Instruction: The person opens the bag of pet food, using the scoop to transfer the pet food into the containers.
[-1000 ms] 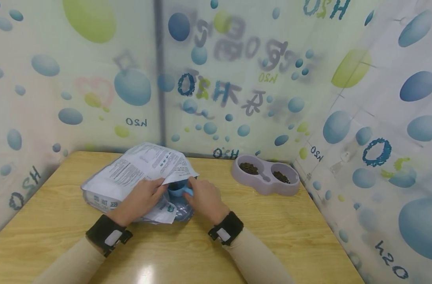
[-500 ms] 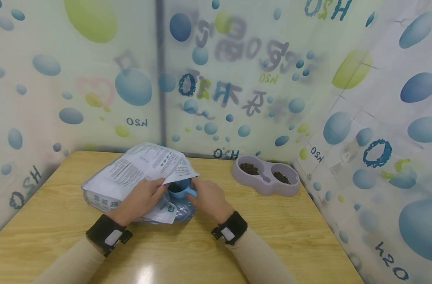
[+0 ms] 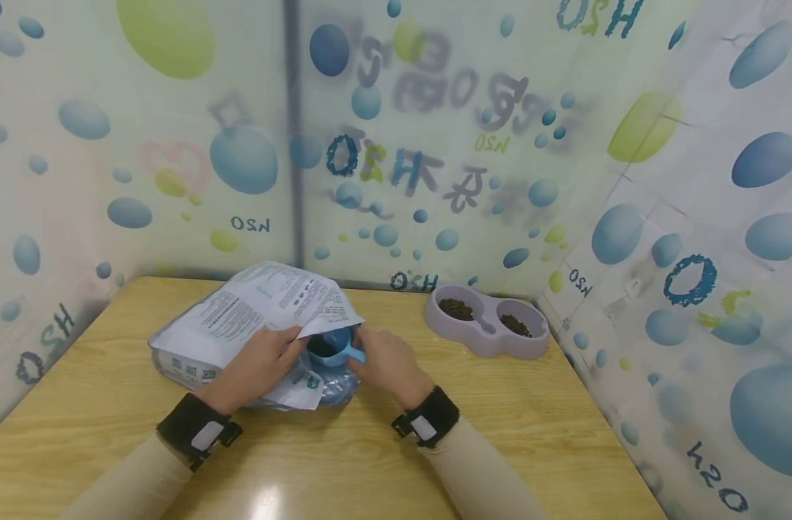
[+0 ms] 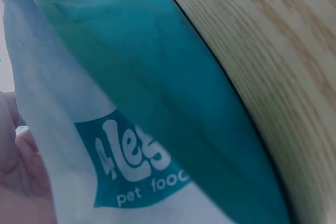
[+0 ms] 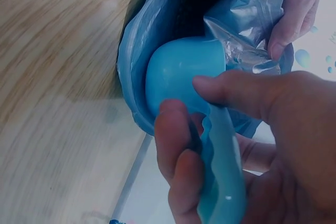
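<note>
Blue plastic scoop (image 5: 184,69) with wavy-edged handle (image 5: 228,182) is easing slightly outward through open mouth of white-and-teal soft bag (image 3: 233,310); scooping seems to be finishing. My right hand (image 3: 389,365) is gripping handle, left hand (image 3: 256,365) is holding mouth's edge. Half-folded teal label (image 4: 113,195) is showing "4Leg…", "pet foo…"; pale bubble-patterned wall (image 3: 396,195), reversed "H2O".

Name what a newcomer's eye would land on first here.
Probably the bubble-patterned wall, which fills most of the head view behind the table. Next comes the bright blue scoop, gripped by the right hand in the open mouth of the white bag, whose edge the left hand holds. Near the table's far right corner, a lilac double bowl has dark pellets in both compartments.
</note>
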`<state>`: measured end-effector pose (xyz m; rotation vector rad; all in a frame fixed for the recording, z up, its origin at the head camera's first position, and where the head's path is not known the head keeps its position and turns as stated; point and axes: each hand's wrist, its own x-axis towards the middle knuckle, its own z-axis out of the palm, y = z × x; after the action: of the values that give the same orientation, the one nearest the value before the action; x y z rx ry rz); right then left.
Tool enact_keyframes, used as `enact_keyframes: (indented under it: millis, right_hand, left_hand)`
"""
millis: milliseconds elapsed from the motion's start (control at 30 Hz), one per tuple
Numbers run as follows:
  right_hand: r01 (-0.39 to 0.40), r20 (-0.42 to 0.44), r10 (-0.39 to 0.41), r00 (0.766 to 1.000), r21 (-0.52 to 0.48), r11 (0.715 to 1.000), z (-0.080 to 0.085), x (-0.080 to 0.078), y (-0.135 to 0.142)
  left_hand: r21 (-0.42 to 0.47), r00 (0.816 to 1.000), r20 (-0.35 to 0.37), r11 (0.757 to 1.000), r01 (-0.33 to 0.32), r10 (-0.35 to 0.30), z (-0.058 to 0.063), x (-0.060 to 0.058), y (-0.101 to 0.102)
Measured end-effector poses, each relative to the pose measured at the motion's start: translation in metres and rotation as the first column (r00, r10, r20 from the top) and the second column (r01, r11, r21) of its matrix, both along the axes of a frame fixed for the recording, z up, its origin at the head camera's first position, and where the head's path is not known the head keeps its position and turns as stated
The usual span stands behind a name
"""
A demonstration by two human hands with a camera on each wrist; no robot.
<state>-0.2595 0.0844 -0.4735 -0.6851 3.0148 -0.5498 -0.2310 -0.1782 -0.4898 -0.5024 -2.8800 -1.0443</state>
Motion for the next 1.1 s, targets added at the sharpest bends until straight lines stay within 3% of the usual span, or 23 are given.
enact_keyframes:
  millis: [633,1100]
  right_hand:
    - [-0.042,0.071,0.043,0.997,-0.007,0.999,0.002,-0.001,0.019]
    - [-0.089,0.096,0.097,0.991,-0.088,0.992,-0.002,-0.002,0.033]
  left_hand:
    - [0.001,1.0,-0.014,1.0,-0.006,0.006,-0.002,-0.002,-0.001]
    - [-0.006,1.0,0.011,1.0,-0.013,0.013,0.0,0.001,0.001]
